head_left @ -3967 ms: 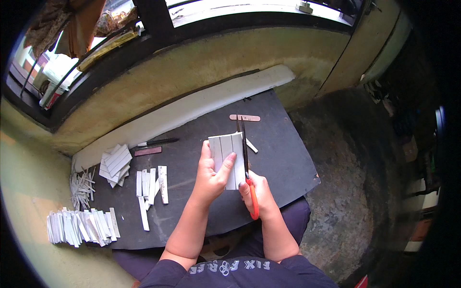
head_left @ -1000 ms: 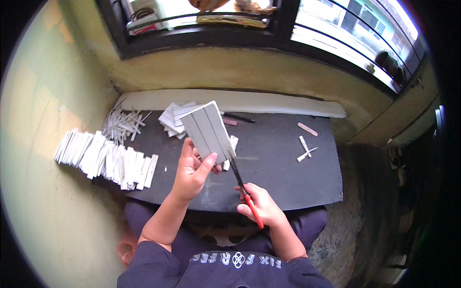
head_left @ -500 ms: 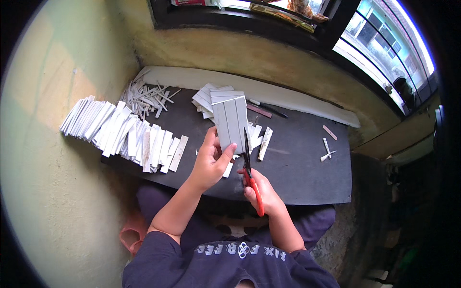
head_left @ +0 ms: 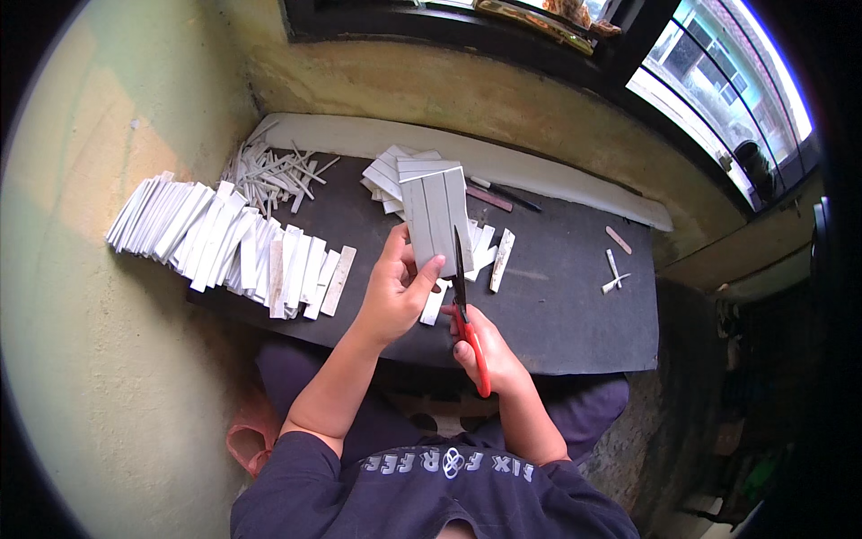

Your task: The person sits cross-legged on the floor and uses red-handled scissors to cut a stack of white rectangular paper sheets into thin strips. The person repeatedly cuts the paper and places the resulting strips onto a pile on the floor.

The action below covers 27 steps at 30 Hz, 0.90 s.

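From where I stand, the only print I can make out runs across the chest of the dark shirt at the near side: one row of pale, blocky capitals, upside down from the wearer's own viewpoint. A pale emblem of interlaced loops sits within that row, letters to its left and right. Any marking on the pinkish stick at the tabletop's far right is too small to tell.

A white card with dark lengthwise lines is held up, red-handled, black-bladed scissors at its lower right.
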Each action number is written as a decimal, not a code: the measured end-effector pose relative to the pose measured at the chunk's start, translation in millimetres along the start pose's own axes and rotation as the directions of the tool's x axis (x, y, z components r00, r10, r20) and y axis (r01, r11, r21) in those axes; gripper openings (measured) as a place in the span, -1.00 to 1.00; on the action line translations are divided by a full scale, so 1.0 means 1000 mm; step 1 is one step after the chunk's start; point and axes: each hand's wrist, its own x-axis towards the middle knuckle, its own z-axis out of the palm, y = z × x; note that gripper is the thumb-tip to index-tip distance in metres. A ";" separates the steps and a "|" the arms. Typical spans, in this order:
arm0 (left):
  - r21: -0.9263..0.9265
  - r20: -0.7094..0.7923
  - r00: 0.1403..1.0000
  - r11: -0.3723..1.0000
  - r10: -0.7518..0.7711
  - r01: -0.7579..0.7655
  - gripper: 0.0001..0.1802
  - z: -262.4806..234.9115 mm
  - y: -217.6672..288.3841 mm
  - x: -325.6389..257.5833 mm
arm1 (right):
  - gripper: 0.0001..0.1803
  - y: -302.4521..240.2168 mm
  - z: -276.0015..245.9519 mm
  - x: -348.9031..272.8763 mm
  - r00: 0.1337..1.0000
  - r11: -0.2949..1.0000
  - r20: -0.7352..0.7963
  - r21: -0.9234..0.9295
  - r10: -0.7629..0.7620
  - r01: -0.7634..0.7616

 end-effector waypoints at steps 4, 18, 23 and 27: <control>0.023 -0.003 1.000 1.000 0.007 -0.007 -0.56 0.001 0.002 0.000 | -0.09 0.004 0.001 0.000 1.000 1.000 -0.007 0.027 -0.011 0.011; 0.031 -0.028 0.999 0.999 0.016 -0.015 -0.58 0.005 0.003 -0.002 | -0.05 -0.002 0.000 0.000 1.000 0.999 0.007 0.015 0.028 -0.028; 0.057 -0.004 1.000 0.998 0.009 -0.009 -0.61 0.002 0.003 -0.002 | -0.05 -0.004 0.001 0.000 1.000 1.000 -0.011 0.011 0.020 -0.019; 0.053 -0.014 1.000 0.999 -0.005 0.006 -0.61 0.002 0.003 -0.001 | -0.02 -0.005 0.006 0.004 0.997 0.999 -0.079 0.036 0.009 -0.006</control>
